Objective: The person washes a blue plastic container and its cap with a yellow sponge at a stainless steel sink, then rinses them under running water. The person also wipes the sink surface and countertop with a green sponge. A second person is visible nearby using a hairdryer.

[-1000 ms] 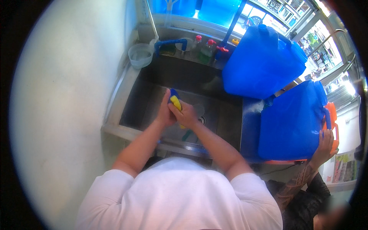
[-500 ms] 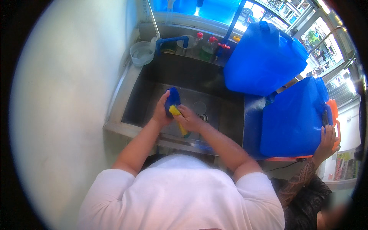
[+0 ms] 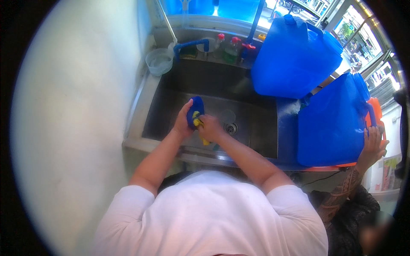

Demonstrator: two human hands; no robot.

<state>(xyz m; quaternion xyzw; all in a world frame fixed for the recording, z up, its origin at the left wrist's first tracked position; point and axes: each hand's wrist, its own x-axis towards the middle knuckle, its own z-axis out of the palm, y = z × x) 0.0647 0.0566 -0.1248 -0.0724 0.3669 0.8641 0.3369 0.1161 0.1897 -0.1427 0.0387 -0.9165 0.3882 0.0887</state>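
Observation:
Over the sink [image 3: 171, 87], my left hand [image 3: 182, 121] grips a dark blue round lid [image 3: 196, 103], tilted on edge. Its fingers go behind the lid and are partly hidden. A yellow sponge [image 3: 197, 121] is bunched in my closed right hand [image 3: 211, 128] and pressed against the lid's face. Part of the sponge hangs below the right fingers. Beneath my hands, near the drain [image 3: 231, 129], a clear round disc [image 3: 228, 115] lies on the sink's bottom.
Two big blue water jugs, one farther back [image 3: 294, 59] and one nearer [image 3: 331, 123], stand right of the sink. A co-worker's hand [image 3: 372, 143] rests on the nearer jug. A translucent tub [image 3: 159, 62], blue pipe tap [image 3: 192, 44] and soap bottles [image 3: 232, 49] line the sink's back.
My right hand and the sponge have shifted slightly over the lid, and the sponge looks more bunched up. The whole view has moved a little. Both hands keep their hold.

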